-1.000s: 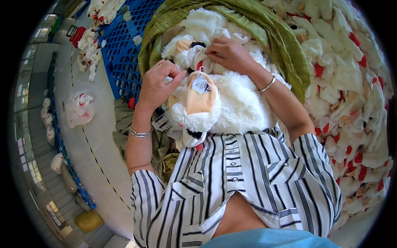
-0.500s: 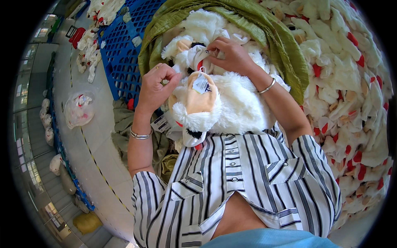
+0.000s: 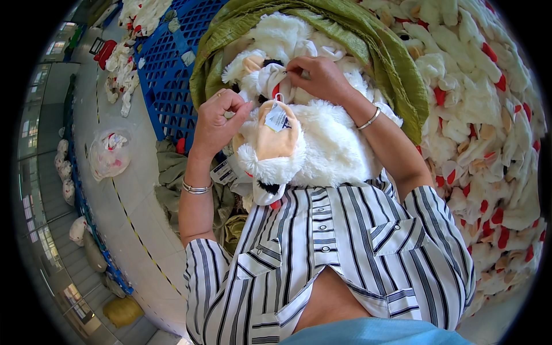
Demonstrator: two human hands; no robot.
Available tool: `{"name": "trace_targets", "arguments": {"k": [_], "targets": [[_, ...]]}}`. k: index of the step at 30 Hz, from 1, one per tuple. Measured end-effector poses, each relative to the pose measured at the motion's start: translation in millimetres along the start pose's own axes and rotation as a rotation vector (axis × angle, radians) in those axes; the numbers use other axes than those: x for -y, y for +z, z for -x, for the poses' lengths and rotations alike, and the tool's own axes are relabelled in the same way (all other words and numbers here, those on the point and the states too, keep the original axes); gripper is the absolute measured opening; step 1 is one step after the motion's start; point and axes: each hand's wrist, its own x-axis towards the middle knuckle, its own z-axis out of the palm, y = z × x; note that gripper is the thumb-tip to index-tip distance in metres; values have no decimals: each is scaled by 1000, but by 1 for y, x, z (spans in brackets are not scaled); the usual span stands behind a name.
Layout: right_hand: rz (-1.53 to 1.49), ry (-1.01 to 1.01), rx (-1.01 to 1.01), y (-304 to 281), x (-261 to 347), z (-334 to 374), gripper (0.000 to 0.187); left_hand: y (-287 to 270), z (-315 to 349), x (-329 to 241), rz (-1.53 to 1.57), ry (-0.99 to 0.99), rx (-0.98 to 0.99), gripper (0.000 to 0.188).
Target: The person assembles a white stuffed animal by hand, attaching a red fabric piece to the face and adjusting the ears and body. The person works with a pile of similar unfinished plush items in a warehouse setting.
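A white, fluffy, unstuffed plush animal skin (image 3: pixel 336 141) lies against my striped shirt, with a peach ear (image 3: pixel 277 141) turned up and a paper tag (image 3: pixel 276 118) on it. Just beyond the ear is a smooth white part with a red strip (image 3: pixel 277 90). My right hand (image 3: pixel 319 77) is closed in a pinch at the edge of that white part, over the pile. My left hand (image 3: pixel 221 121) is curled beside the ear, thumb against the fingers; what it holds, if anything, is too small to make out. More white plush skins (image 3: pixel 282 34) fill a green woven sack (image 3: pixel 411 95) around my hands.
A large heap of white plush pieces with red and peach parts (image 3: pixel 483 144) spreads along the right. On the left are a blue plastic crate (image 3: pixel 167 75), a clear bag (image 3: pixel 109 158) on the floor and a floor line (image 3: pixel 141 238). Grey-green cloth (image 3: pixel 175 184) lies by my left forearm.
My hands hold nearly the same places and poses. The right hand has shifted very slightly left and down; the ear and tag have moved a little to the left.
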Motion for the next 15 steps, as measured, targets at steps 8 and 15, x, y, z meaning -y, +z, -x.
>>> {"name": "trace_targets", "arguments": {"k": [8, 15], "targets": [[-20, -8, -7, -1, -1, 0, 20, 11, -9, 3, 52, -45, -7, 12], [-63, 138, 101, -1, 9, -3, 33, 38, -39, 23, 88, -322, -43, 26]]}}
